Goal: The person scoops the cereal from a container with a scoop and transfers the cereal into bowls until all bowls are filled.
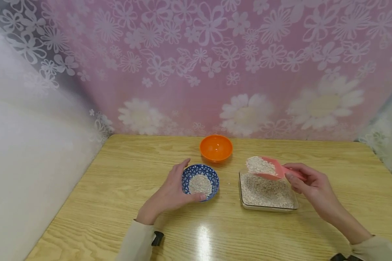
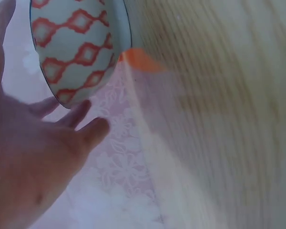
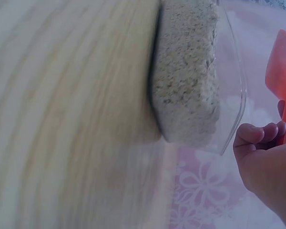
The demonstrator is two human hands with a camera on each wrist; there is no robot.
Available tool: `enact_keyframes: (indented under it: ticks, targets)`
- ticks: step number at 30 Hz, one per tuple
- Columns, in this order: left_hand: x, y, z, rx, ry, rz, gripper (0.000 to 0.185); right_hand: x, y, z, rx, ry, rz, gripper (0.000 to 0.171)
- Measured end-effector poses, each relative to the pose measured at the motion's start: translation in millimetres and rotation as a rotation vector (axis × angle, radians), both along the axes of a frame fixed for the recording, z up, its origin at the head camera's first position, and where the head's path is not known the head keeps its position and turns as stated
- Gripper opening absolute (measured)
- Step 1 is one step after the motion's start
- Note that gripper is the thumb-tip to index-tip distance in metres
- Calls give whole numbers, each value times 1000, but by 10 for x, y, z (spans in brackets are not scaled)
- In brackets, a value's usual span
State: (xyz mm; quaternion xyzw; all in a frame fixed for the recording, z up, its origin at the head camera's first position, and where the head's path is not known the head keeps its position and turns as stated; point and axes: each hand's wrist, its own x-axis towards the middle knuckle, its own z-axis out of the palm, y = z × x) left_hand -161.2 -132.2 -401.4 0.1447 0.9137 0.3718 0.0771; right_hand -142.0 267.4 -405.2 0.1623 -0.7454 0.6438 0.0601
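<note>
My right hand (image 1: 313,186) grips the handle of a pink scoop (image 1: 276,171), heaped with pale oat flakes (image 1: 259,165). The scoop is over the far part of a clear rectangular container (image 1: 268,209) filled with flakes; in the right wrist view it appears above the container's rim. My left hand (image 1: 173,190) spreads around the left side of a bowl (image 1: 185,181), blue-patterned inside, red-patterned outside (image 2: 78,50). Its thumb lies over the near rim and its fingers reach past the far-left rim. Flakes (image 1: 200,185) cover the bowl's bottom.
An orange bowl (image 1: 216,148) stands behind the patterned bowl, near the table's back edge. A few flake crumbs lie on the wooden table (image 1: 117,188) between bowl and container. A pink floral curtain (image 1: 183,72) hangs behind the table.
</note>
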Motion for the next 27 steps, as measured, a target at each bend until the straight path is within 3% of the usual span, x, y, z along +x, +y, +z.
enact_keyframes:
  ticks: [5, 9, 16, 27]
  targets:
    - [-62, -34, -86, 2, -101, -75, 128, -18, -75, 67, 86, 1, -1, 30]
    - [-104, -49, -145, 27, -130, -106, 128, -45, -158, 123, 163, 4, -7, 28]
    - [-113, -50, -173, 15, -154, -78, 127, -93, -353, 187, 278, 27, -36, 27]
    - [-119, -54, -166, 38, -172, -76, 124, -209, -694, 229, 352, 67, 25, 26]
